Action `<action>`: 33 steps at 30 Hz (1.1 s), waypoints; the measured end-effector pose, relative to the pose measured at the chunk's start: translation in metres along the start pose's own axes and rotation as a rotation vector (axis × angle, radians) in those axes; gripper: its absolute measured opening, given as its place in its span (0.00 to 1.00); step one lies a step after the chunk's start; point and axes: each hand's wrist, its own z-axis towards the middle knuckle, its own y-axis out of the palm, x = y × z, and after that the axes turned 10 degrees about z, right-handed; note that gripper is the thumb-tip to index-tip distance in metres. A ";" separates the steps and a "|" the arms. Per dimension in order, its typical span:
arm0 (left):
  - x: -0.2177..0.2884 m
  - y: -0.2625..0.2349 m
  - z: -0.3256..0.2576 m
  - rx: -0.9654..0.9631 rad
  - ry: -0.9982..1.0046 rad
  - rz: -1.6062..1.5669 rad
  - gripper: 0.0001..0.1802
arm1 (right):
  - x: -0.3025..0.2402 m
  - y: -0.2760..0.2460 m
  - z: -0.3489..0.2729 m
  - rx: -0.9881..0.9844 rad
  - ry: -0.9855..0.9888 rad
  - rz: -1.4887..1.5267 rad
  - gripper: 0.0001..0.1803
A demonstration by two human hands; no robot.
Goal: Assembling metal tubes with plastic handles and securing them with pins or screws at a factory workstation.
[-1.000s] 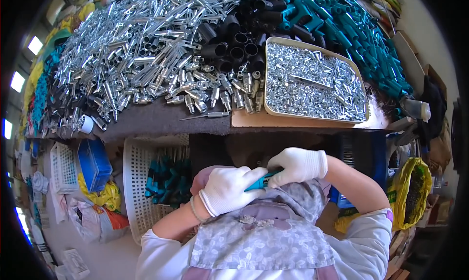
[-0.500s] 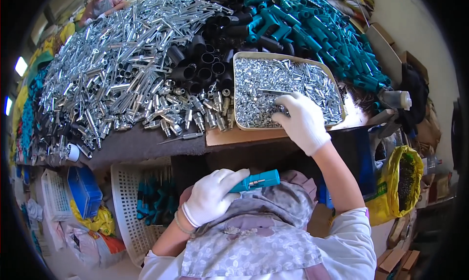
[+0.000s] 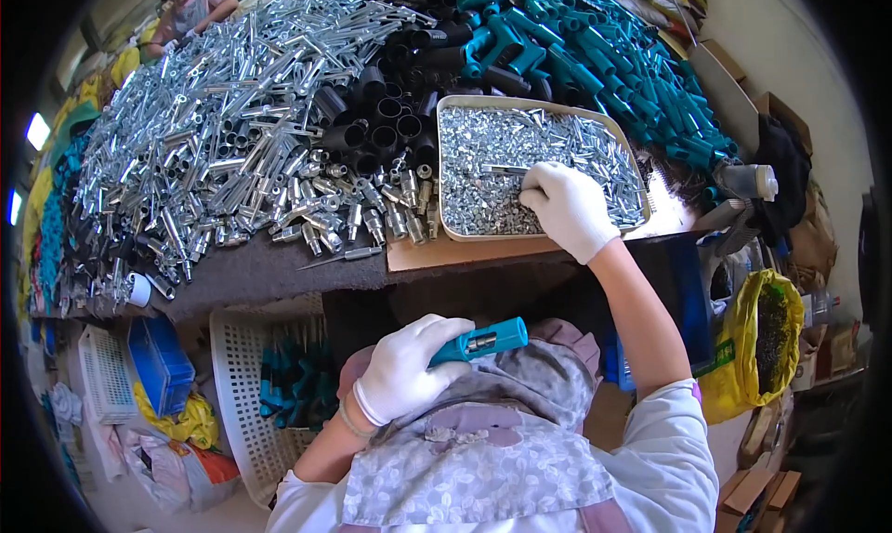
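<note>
Since the earlier frames the right hand (image 3: 569,208) has left the lap, reached up to the tray (image 3: 452,224), and now sits slightly lower and further right in it than half a second ago. Its gloved fingers curl down into the small silver screws (image 3: 483,161) that fill the tray; the grip is narrow, fingertips pinched toward the heap, but whether a screw is actually caught between them cannot be told, since the glove hides the tips. One longer silver piece (image 3: 504,170) lies on the heap just left of those fingertips.

Meanwhile the left hand (image 3: 404,366) has stayed low, near the body, and its grip is wrapped firmly round a teal handle (image 3: 483,341). That handle sticks out to the right of the fist, tilted slightly upward, with a metal band around its middle and a dark end cap.

Beyond the right hand, past the tray's far rim, teal handles (image 3: 595,59) are piled high. To the left of the tray stand black tubes (image 3: 376,129), and further left a wide spread of silver metal parts (image 3: 204,152) covers the worktop (image 3: 269,268). Below the worktop edge, left of the left hand, a white plastic basket (image 3: 246,421) holds more teal pieces. Right of the right forearm, a yellow bag (image 3: 743,347) hangs open.
</note>
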 end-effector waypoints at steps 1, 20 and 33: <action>0.000 0.000 0.000 0.003 -0.002 0.002 0.27 | 0.002 -0.001 0.000 0.044 -0.031 0.038 0.07; 0.009 -0.005 -0.003 0.085 0.208 0.447 0.46 | -0.082 0.024 -0.084 -0.446 -0.096 0.541 0.08; 0.002 -0.001 -0.006 0.106 0.166 0.441 0.50 | -0.077 0.024 -0.113 -0.322 -0.498 0.119 0.23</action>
